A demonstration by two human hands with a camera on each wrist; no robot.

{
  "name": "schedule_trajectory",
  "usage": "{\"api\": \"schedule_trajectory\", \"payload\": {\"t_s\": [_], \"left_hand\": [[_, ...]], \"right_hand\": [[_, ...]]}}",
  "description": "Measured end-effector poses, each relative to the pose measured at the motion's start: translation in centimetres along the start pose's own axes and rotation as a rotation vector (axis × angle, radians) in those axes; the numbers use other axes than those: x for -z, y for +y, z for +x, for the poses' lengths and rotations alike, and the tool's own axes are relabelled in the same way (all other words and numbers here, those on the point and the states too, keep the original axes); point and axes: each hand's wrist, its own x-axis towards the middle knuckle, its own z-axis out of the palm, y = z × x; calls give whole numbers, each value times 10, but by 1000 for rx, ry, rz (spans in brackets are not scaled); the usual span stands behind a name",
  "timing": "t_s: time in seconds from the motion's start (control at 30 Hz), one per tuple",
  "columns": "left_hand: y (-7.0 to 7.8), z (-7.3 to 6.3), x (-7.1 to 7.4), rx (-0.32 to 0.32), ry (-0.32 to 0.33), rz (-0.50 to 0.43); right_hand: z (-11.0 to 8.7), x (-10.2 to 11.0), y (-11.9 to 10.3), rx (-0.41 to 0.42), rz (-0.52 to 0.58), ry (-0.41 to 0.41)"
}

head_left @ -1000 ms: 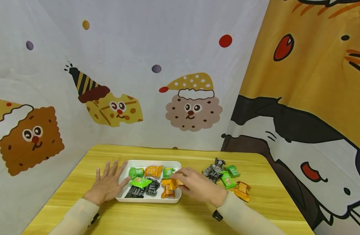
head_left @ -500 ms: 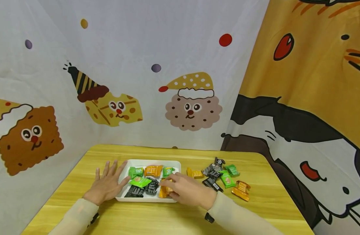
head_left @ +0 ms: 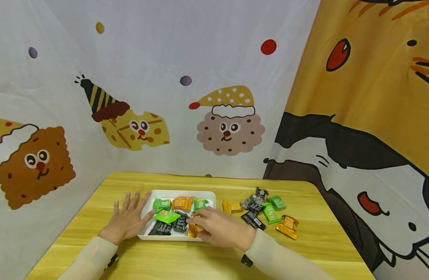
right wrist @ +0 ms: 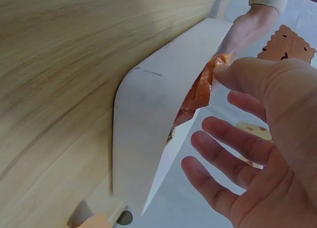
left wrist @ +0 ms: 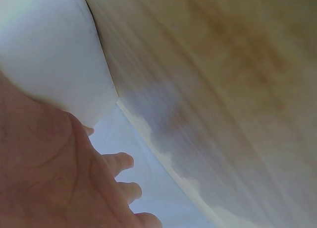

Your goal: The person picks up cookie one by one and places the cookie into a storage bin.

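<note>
A white tray (head_left: 183,193) on the table holds green, orange and black wrapped candies. My left hand (head_left: 126,221) lies with spread, straight fingers against the tray's left end; in the left wrist view the palm (left wrist: 44,163) is beside the tray wall. My right hand (head_left: 223,228) reaches over the tray's right end and pinches an orange wrapped candy (head_left: 192,231) near the front right corner. In the right wrist view the thumb touches this orange wrapper (right wrist: 198,95), while the other fingers are spaced apart. The hand partly hides the candy.
Right of the tray lies a loose group of candies: an orange one (head_left: 232,206), several black ones (head_left: 253,219), green ones (head_left: 271,213) and another orange one (head_left: 288,226). A cartoon-printed cloth (head_left: 148,50) hangs behind the wooden table (head_left: 172,260).
My right hand has moved left with orange candy at its fingertips, uncovering an orange candy and a black one on the table. My left hand has stayed in place.
</note>
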Motion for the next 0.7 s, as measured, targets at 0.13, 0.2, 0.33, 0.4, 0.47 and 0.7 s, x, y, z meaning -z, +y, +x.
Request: {"api": "schedule_trajectory", "payload": {"t_s": [0.13, 0.2, 0.33, 0.4, 0.47, 0.7], "left_hand": [[0, 0, 0, 3, -3, -2], [0, 0, -1, 4, -1, 2], [0, 1, -1, 4, 2, 8], [0, 0, -1, 5, 1, 8], [1, 0, -1, 5, 2, 11], [1, 0, -1, 3, 6, 10]], "right_hand": [[-2, 0, 1, -8, 1, 5], [-3, 0, 2, -11, 2, 3], [-8, 0, 4, -34, 1, -4], [-11, 0, 6, -48, -3, -9], [-15, 1, 9, -70, 3, -16], [-33, 3, 22, -161, 40, -18]]}}
